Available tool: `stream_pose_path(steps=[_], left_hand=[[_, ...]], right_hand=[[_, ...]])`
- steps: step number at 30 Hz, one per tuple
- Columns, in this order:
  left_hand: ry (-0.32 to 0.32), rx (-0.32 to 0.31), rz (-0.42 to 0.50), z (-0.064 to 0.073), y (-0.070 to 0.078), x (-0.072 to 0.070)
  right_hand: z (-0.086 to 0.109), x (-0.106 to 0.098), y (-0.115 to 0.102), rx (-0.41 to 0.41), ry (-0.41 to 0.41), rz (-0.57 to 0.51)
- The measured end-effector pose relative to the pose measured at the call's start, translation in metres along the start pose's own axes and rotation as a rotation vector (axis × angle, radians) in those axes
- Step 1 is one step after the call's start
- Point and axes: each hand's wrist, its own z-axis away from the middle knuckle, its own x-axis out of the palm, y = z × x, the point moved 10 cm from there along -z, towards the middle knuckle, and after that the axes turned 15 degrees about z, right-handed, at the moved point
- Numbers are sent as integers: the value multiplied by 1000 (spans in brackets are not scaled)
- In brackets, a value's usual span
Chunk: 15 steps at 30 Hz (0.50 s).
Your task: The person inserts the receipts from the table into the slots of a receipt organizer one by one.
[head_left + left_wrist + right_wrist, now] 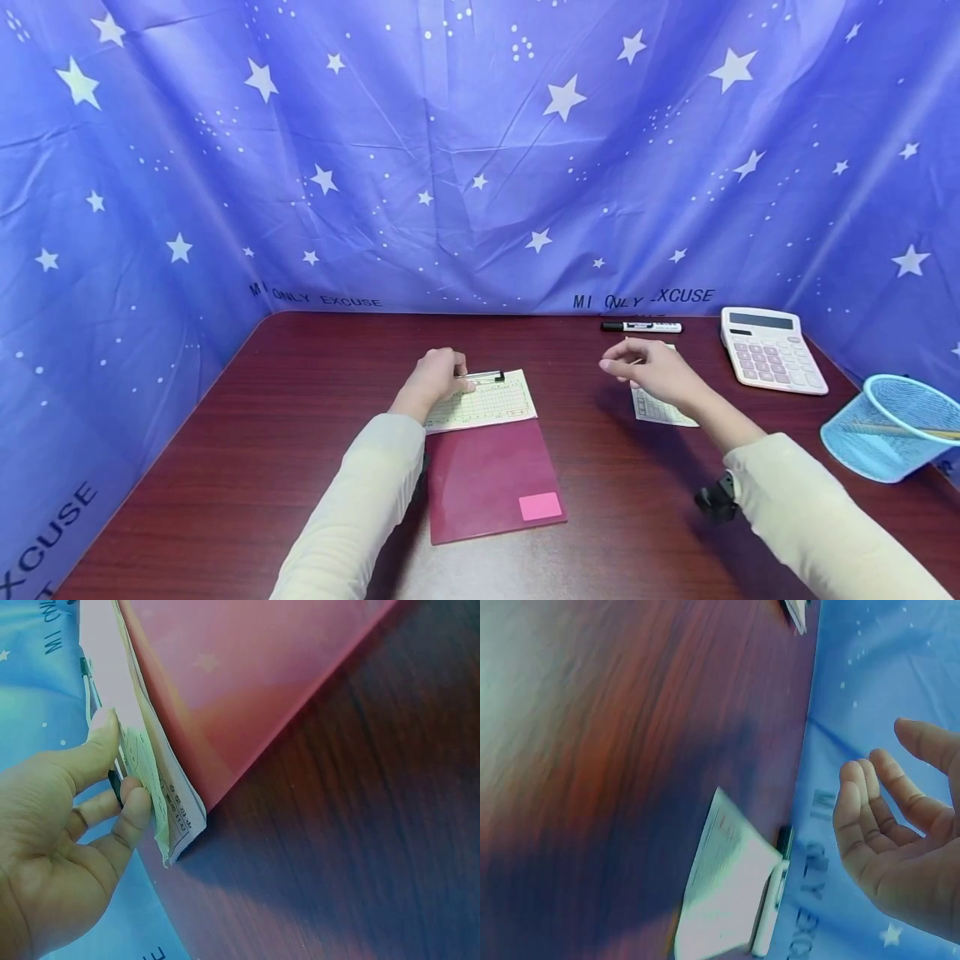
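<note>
My left hand (438,379) is at the top of a dark red clipboard (491,475) that lies on the table. Its thumb and bent fingers pinch around the clipboard's wire clip (495,377). Under the clip sits a pad of pale yellow printed forms (491,404), its sheets fanned slightly at the edge in the left wrist view. My right hand (660,371) hovers over a loose printed form (663,410), holding nothing. In the right wrist view the right hand's fingers are loosely bent, thumb apart, and the loose form (724,889) lies below them.
A black and white marker (641,327) lies at the table's back edge, behind the loose form. To the right are a white calculator (776,354) and a blue mesh pen cup (873,442) lying tipped, pencils inside. A blue starry curtain (465,167) surrounds the table.
</note>
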Motion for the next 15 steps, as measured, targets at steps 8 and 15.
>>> stream_pose_path(steps=[8,15], left_hand=[[13,9,-3,3,3,-3],[18,9,3,4,5,-4]], right_hand=[[21,-21,47,98,21,70],[38,-31,90,239,26,175]])
